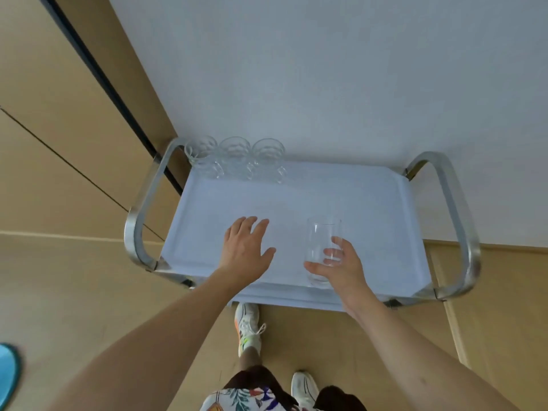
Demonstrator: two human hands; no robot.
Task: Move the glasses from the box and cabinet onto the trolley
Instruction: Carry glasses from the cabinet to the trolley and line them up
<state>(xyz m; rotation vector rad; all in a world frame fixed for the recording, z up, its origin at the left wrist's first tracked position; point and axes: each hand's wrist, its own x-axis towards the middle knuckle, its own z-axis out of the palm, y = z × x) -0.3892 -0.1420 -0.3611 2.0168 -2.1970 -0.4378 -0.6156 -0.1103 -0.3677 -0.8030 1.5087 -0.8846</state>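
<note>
White wall fills the upper part of the view, with tan floor below and a trolley (370, 209) standing against the wall, its pale top tray framed by curved metal handles at either end.

On the right hand (344, 266), the fingers (336, 243) curl around the far side of a tall clear glass (321, 241), while the thumb runs across its near side low down; the fingers are seen through the glass wall. The glass stands upright at the front edge of the tray, right of centre; whether its base is resting on the tray or just above it cannot be told.

The left hand (246, 250) is empty, palm down over the middle of the tray, its fingers (258, 229) straight and slightly spread, thumb angled out toward the glass. It is near the glass but not touching it.

Along the back edge of the tray, at its left end, three clear handled glasses (235, 157) stand in a row, close beside one another and well apart from both hands.

Below the bare forearms, white sneakers (247, 324) rest on the floor just under the trolley's front edge, and a floral garment (252, 396) shows at the bottom. A blue object (7, 372) sits at the lower left edge.
</note>
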